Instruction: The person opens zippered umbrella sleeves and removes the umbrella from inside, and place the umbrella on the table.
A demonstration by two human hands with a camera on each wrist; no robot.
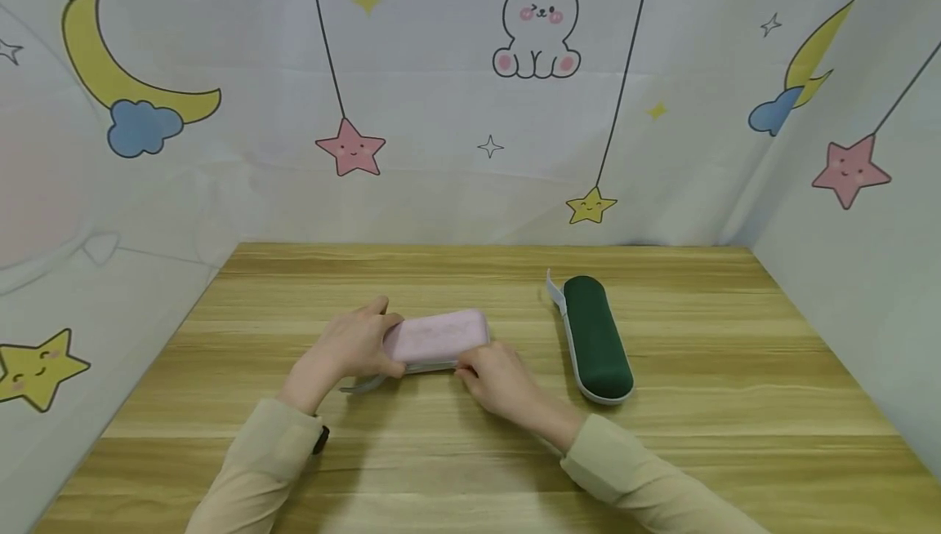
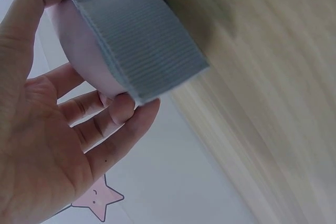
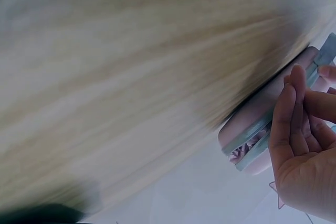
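Note:
A pink zippered case (image 1: 437, 336) lies on the wooden table. My left hand (image 1: 355, 344) grips its left end, thumb on the near side and fingers round the far side. A grey ribbed strap (image 2: 147, 40) sticks out from that end. At the near side, toward the right end, my right hand (image 1: 501, 379) pinches at the zipper with thumb and curled fingers; the pull itself is hidden by them. In the right wrist view the zipper seam (image 3: 249, 148) gapes at the right end, with something pale and crumpled showing inside.
A dark green case (image 1: 597, 338) with a grey edge and a light strap (image 1: 555, 292) lies to the right of the right hand. White printed cloth (image 1: 470, 109) hangs behind the table (image 1: 456, 469) and along both sides.

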